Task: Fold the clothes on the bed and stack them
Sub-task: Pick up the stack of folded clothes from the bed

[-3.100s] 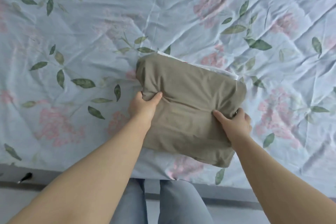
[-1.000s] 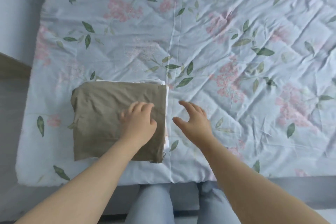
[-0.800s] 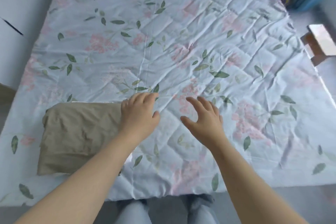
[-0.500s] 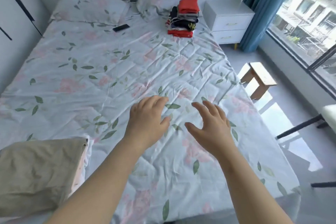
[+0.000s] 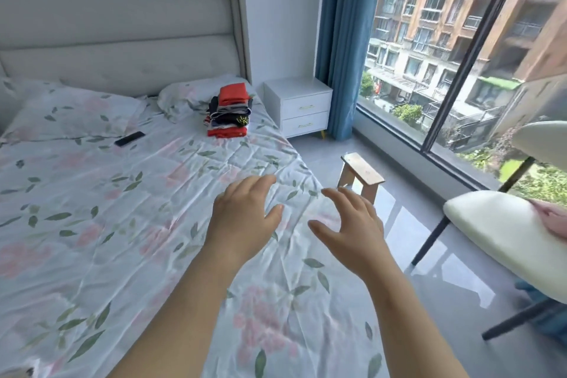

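Right now we hold our left hand (image 5: 245,218) and right hand (image 5: 352,230) out over the bed (image 5: 92,224), fingers spread and relaxed, gripping nothing. We see the pile of clothes (image 5: 228,110) far off near the pillows (image 5: 190,95).

White nightstand (image 5: 299,107), blue curtain (image 5: 343,40), wooden stool (image 5: 363,173), wide window (image 5: 445,40) — daylit

Folded clothes stack (image 5: 228,112): red items top and bottom, dark ones between, near pillow at bed (image 5: 92,224) head.

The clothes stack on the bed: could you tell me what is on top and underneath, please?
A folded red garment tops the clothes stack; lower pieces show edges only, and the bedsheet beneath is covered.
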The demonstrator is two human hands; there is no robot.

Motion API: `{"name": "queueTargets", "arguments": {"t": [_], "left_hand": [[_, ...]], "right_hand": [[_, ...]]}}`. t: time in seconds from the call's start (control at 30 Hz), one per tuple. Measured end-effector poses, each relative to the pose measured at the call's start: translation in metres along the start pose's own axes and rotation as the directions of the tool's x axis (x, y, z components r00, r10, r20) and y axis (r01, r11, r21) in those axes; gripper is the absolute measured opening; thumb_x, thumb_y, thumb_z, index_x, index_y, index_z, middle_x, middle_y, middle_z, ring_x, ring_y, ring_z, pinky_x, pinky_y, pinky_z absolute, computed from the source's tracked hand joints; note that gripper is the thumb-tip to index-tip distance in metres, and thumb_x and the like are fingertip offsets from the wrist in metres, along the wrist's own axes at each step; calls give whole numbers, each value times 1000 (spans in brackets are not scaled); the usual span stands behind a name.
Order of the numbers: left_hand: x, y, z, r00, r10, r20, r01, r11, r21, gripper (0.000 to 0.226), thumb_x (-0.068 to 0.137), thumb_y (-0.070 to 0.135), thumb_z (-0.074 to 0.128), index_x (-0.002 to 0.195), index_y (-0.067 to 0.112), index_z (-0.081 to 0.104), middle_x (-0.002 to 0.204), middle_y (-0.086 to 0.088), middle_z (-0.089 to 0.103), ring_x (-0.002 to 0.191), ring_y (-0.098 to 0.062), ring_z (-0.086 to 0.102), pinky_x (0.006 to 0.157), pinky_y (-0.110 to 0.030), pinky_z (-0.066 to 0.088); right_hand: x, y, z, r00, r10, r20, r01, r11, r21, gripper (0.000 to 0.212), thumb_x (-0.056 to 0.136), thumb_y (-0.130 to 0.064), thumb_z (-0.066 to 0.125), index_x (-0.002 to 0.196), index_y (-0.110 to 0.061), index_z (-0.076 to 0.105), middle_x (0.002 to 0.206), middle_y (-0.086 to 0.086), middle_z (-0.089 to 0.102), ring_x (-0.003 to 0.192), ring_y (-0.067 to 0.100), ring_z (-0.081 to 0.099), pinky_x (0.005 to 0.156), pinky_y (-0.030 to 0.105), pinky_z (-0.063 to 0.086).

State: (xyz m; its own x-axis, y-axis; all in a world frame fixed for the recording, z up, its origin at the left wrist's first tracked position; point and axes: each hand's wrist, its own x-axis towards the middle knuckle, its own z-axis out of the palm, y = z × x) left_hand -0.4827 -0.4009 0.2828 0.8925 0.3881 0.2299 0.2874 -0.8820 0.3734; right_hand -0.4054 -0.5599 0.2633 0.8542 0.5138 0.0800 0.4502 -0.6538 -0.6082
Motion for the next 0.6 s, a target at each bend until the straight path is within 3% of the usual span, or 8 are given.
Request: {"name": "queueTargets", "arguments": {"t": [0.17, 0.33, 0.4, 0.6], "left_hand": [[48, 82, 64, 1000, -24, -6, 24, 1000, -11, 44, 94, 36, 48, 137, 29, 40, 139, 10, 44, 129, -15, 36, 102, -27, 28], [91, 162, 129, 994, -68, 82, 72, 996, -53, 49, 88, 42, 45, 135, 25, 47, 138, 7, 47, 130, -18, 39, 102, -29, 32], [110, 183, 143, 993, -87, 82, 91, 994, -57, 45, 92, 37, 52, 135, 26, 46, 139, 9, 46, 130, -16, 38, 103, -29, 31], [150, 209, 162, 991, -102, 86, 104, 994, -18, 46, 95, 37, 48, 139, 31, 37, 142, 14, 39, 132, -11, 34, 103, -24, 26]], "right_hand": [[47, 94, -48, 1000, -7, 11, 7, 1000, -16, 59, 88, -47, 56, 141, -37, 34, 152, -11, 25, 142, 12, 13, 112, 32, 13], [85, 182, -101, 995, 26, 97, -19, 996, -82, 58, 88, -46, 54, 141, -35, 35, 147, -12, 31, 139, 12, 18, 108, 31, 18], [103, 203, -118, 993, 17, 115, -7, 996, -89, 57, 88, -45, 54, 140, -33, 35, 145, -14, 33, 138, 11, 19, 108, 30, 18], [149, 234, -138, 993, -15, 118, 21, 999, -44, 57, 88, -44, 55, 140, -33, 36, 142, -12, 38, 137, 12, 22, 110, 32, 20]]}}
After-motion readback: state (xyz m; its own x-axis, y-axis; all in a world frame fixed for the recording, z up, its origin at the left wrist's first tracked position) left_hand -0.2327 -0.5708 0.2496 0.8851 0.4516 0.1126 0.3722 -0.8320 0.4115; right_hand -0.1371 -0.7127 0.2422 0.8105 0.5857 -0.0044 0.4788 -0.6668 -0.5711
